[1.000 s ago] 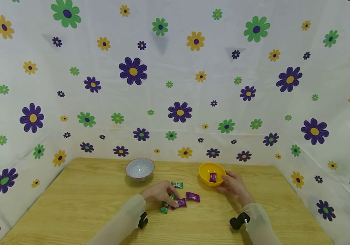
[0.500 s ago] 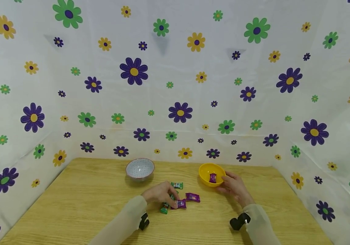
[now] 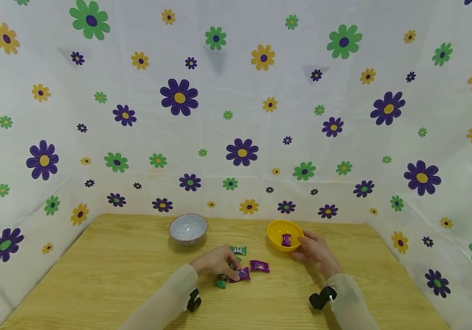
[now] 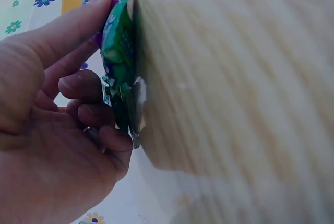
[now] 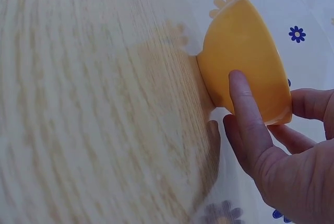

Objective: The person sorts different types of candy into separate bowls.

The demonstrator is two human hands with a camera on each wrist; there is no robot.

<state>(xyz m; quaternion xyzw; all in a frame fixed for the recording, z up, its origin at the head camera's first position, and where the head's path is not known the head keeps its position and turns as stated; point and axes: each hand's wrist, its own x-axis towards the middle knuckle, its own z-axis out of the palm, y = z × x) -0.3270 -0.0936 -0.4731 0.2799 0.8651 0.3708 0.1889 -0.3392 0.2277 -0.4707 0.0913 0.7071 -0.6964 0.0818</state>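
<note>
My left hand (image 3: 218, 261) pinches a purple-wrapped candy (image 3: 243, 274) on the table between thumb and index finger. Close under its palm lies a green-wrapped candy (image 3: 221, 281), partly covered; the left wrist view shows this green candy (image 4: 118, 51) beside the curled fingers. My right hand (image 3: 316, 251) holds the side of a yellow bowl (image 3: 275, 234), which stands upright with one purple candy (image 3: 286, 240) inside. Seen from the right wrist, the thumb is at the rim of the yellow bowl (image 5: 240, 51) and a finger lies along its outer wall.
A second purple candy (image 3: 259, 266) lies right of my left hand, and another green candy (image 3: 239, 250) lies beyond it. A pale patterned bowl (image 3: 188, 228) stands at the back left of the wooden table (image 3: 108, 266). Flower-printed cloth (image 3: 211, 128) encloses the back and sides.
The left hand stays at the purple candy, which has shifted very slightly. The right hand and yellow bowl hold their place; the head view drifts a little.
</note>
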